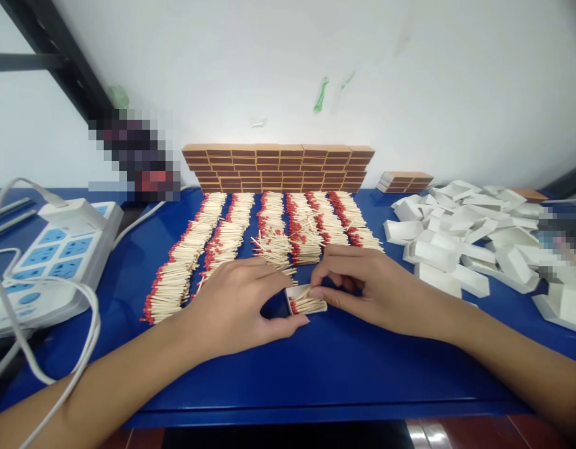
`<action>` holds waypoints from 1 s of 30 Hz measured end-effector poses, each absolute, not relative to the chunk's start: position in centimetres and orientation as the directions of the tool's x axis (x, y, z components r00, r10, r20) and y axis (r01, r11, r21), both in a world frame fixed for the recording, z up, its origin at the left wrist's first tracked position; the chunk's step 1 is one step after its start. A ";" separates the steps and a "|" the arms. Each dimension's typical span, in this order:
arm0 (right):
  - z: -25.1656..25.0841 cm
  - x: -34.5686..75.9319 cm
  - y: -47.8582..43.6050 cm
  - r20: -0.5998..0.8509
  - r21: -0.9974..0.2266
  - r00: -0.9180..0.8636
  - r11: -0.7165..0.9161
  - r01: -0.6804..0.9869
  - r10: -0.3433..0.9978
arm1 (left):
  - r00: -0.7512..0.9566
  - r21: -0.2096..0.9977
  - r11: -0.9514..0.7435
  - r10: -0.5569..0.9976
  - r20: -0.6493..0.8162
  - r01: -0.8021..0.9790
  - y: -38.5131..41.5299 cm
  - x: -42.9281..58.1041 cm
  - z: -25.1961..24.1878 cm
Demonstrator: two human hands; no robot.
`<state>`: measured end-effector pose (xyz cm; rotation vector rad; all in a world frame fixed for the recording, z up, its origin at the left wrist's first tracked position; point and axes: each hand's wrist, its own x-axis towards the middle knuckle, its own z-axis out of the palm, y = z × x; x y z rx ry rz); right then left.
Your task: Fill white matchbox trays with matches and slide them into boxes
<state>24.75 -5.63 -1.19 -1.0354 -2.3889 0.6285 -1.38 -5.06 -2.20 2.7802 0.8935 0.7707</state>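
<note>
A small white matchbox tray (321,307) lies on the blue table in front of me, partly filled with red-tipped matches (304,303). My left hand (239,305) curves around its left end, with the thumb along the near edge and the index finger at the far corner, gripping it. From the right, my right hand (363,284) pinches matches over the tray between thumb and index finger; the other fingers are curled. Just beyond the hands, loose matches (273,231) lie in several long rows, heads mostly to the left. The nearest parts of some rows are hidden behind my hands.
Brown-sided matchboxes (278,168) are stacked like a wall at the back, with a few more matchboxes (404,181) to their right. Empty white trays (470,231) are heaped at the right. A power strip (63,262) with a looping white cable (94,324) is at the left.
</note>
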 end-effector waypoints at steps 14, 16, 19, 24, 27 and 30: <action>-0.9 24.5 -6.0 0.234 -0.551 -0.655 0.653 0.520 0.719 | 0.690 0.275 -0.803 0.595 0.412 0.529 -5.1 -1.3 -2.1; -1.0 24.6 -5.9 0.251 -0.551 -0.627 0.642 0.534 0.737 | 0.691 0.268 -0.806 0.591 0.417 0.527 -5.1 -1.3 -2.1; -1.3 24.8 -5.4 0.327 -0.500 -0.559 0.641 0.583 0.762 | 0.696 0.266 -0.807 0.590 0.409 0.528 -5.1 -1.3 -2.1; -2.2 25.4 -4.1 0.383 -0.385 -0.536 0.657 0.648 0.753 | 0.699 0.265 -0.807 0.590 0.404 0.528 -5.1 -1.3 -2.1; -2.5 25.5 -3.9 0.349 -0.356 -0.545 0.646 0.675 0.762 | 0.697 0.259 -0.808 0.588 0.410 0.529 -5.0 -1.3 -2.1; -2.5 25.3 -3.9 0.336 -0.346 -0.543 0.637 0.689 0.770 | 0.698 0.255 -0.813 0.581 0.419 0.524 -5.0 -1.3 -2.2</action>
